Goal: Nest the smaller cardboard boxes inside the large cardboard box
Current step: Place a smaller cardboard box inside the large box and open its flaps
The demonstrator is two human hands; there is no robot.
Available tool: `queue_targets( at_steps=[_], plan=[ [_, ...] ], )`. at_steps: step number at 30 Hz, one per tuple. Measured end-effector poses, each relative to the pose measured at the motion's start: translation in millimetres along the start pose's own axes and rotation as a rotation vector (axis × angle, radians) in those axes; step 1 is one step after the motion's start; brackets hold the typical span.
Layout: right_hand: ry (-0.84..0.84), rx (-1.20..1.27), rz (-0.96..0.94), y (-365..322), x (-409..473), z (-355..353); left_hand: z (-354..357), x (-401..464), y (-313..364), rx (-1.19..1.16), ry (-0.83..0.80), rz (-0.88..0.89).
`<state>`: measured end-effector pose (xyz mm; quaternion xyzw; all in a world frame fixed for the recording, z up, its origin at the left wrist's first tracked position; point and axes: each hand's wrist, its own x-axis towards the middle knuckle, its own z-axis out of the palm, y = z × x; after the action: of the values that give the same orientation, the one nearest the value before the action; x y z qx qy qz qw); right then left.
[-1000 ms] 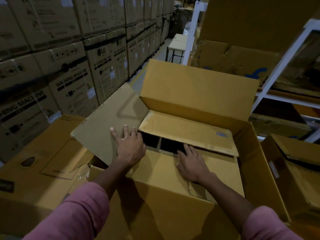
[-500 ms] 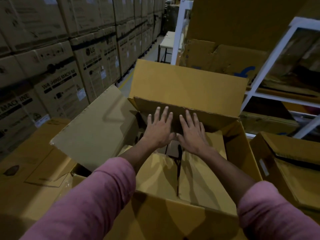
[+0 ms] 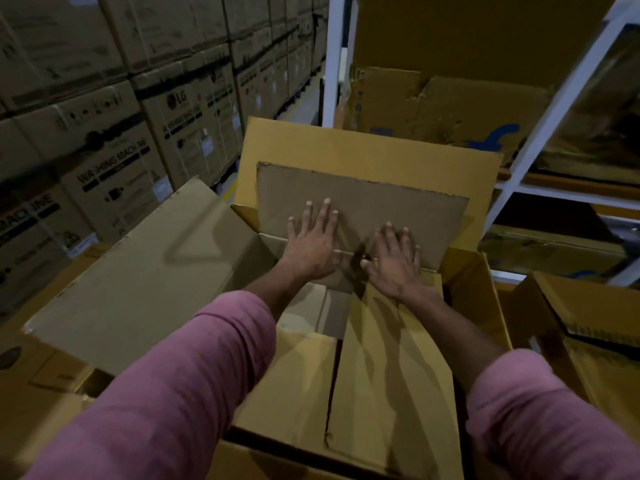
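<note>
The large cardboard box [image 3: 474, 292] stands open in front of me, its far flap upright and its left flap [image 3: 145, 271] spread outward. Inside sits a smaller cardboard box [image 3: 391, 382] with its near top flaps folded flat. Its far brown flap [image 3: 363, 199] stands up against the large box's far flap. My left hand [image 3: 311, 242] lies flat with straight fingers on that brown flap. My right hand [image 3: 394, 259] presses flat beside it, fingers spread, at the flap's fold line. Both arms wear pink sleeves.
Stacks of washing machine cartons [image 3: 114, 140] line the left side along an aisle. A white metal rack [image 3: 540, 133] with worn cardboard stands behind and to the right. Another open yellow box [image 3: 588, 327] sits at the right, and flat cartons [image 3: 41, 375] lie at the lower left.
Both hands moved from the smaller box's near flaps to its far flap and pushed it up from nearly flat to upright against the large box's back flap.
</note>
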<state>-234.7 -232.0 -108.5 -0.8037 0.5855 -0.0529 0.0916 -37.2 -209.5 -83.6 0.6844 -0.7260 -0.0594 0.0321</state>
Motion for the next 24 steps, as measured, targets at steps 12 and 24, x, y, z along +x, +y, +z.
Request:
queue_targets(
  at_steps=[12,24],
  plan=[
    [0.017,-0.031,-0.057,28.9,10.2,17.8,22.6,38.6,3.1,-0.042,-0.037,-0.018],
    [0.028,0.055,-0.078,19.7,-3.7,17.8,5.7,36.6,4.2,-0.034,-0.056,-0.008]
  ],
)
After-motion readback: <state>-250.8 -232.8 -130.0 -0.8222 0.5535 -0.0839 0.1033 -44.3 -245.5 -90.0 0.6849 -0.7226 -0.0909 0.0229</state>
